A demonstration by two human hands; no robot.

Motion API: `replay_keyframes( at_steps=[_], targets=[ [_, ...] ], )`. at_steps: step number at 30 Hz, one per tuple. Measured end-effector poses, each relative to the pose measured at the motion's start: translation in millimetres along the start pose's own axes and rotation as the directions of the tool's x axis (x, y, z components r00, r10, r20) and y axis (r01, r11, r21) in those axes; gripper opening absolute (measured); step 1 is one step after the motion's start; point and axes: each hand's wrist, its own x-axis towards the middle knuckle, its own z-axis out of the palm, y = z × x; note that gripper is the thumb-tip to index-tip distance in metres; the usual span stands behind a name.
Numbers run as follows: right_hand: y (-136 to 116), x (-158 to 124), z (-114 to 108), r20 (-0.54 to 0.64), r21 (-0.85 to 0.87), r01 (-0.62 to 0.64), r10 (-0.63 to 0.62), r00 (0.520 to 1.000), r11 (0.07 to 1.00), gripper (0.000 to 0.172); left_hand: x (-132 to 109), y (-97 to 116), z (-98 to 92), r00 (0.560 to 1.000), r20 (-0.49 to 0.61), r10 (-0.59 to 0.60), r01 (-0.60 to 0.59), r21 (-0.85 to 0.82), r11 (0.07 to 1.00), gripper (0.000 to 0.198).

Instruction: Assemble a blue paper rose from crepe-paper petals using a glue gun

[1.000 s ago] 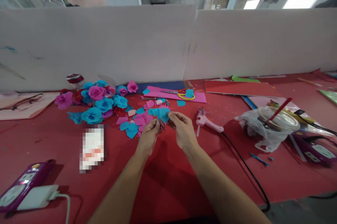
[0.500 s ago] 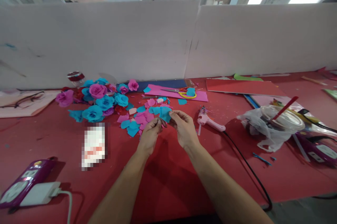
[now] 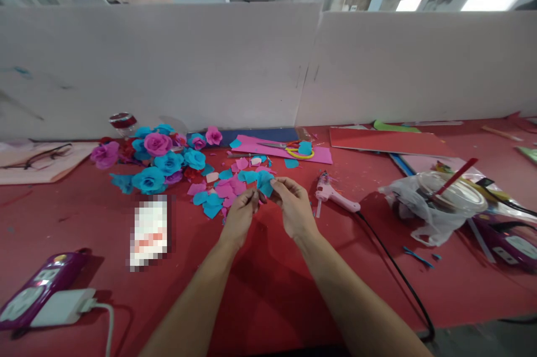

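Note:
My left hand (image 3: pixel 240 217) and my right hand (image 3: pixel 293 206) meet above the red table (image 3: pixel 260 290), both pinched on a small blue paper petal (image 3: pixel 264 182) held between their fingertips. Just behind the hands lies a scatter of cut blue and pink paper petals (image 3: pixel 218 192). Farther left sits a heap of finished blue and pink paper roses (image 3: pixel 155 158). A pink glue gun (image 3: pixel 333 195) lies on the table right of my right hand, its black cord (image 3: pixel 398 273) running toward the table's near edge.
Scissors with yellow handles (image 3: pixel 293 150) rest on a pink sheet (image 3: pixel 281 150) at the back. A plastic bag with a clear lidded cup (image 3: pixel 444 195) stands at right. A purple power strip (image 3: pixel 29 295) with a white charger lies near left, beside a white packet (image 3: pixel 149 228). White partition boards (image 3: pixel 251 66) close the back.
Both hands stay together on the blue petal, working it with small finger movements. The view has shifted slightly; nothing else on the table has moved.

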Motion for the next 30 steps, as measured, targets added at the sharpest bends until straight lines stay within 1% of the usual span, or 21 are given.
replay_keyframes(
  at_steps=[4,10,12,15,18,20,23,26,28,30],
  targets=[
    [0,0,0,-0.012,-0.016,-0.003,0.002,1.000,1.000,0.012,-1,4,1.3,1.000,-0.024,0.003,-0.001,0.076,0.997,0.025],
    [2,-2,1,0.063,-0.106,0.046,-0.040,0.997,0.993,0.016,-3,11,2.0,0.995,-0.096,-0.009,0.023,0.142,0.990,0.020],
    [4,-2,2,0.072,-0.129,0.061,-0.052,0.996,0.990,0.015,-4,11,1.7,0.994,-0.112,0.019,0.001,0.176,0.984,0.018],
    [6,-2,1,0.060,-0.146,0.084,-0.075,0.995,0.986,0.016,-5,12,1.6,0.988,-0.125,0.091,-0.052,0.282,0.958,0.018],
    [8,-1,0,0.050,-0.173,0.097,-0.090,0.995,0.980,0.016,-6,13,2.0,0.980,-0.117,0.162,-0.109,0.371,0.922,0.019],
    [9,-1,-1,0.046,-0.187,0.105,-0.098,0.994,0.977,0.015,-7,13,2.0,0.976,-0.109,0.188,-0.130,0.401,0.907,0.020],
    [10,0,-2,0.035,-0.208,0.112,-0.107,0.994,0.972,0.015,-6,12,1.3,0.980,-0.097,0.175,-0.126,0.384,0.915,0.019],
    [9,0,-2,0.031,-0.226,0.111,-0.107,0.994,0.968,0.016,-4,9,0.6,0.988,-0.092,0.121,-0.084,0.334,0.939,0.016],
    [8,0,-2,0.032,-0.229,0.116,-0.111,0.993,0.967,0.016,-3,7,1.0,0.993,-0.084,0.083,-0.058,0.258,0.964,0.014],
    [7,1,-2,0.034,-0.216,0.123,-0.119,0.992,0.969,0.016,-4,8,2.0,0.996,-0.072,0.051,-0.042,0.121,0.992,0.016]
  ],
)
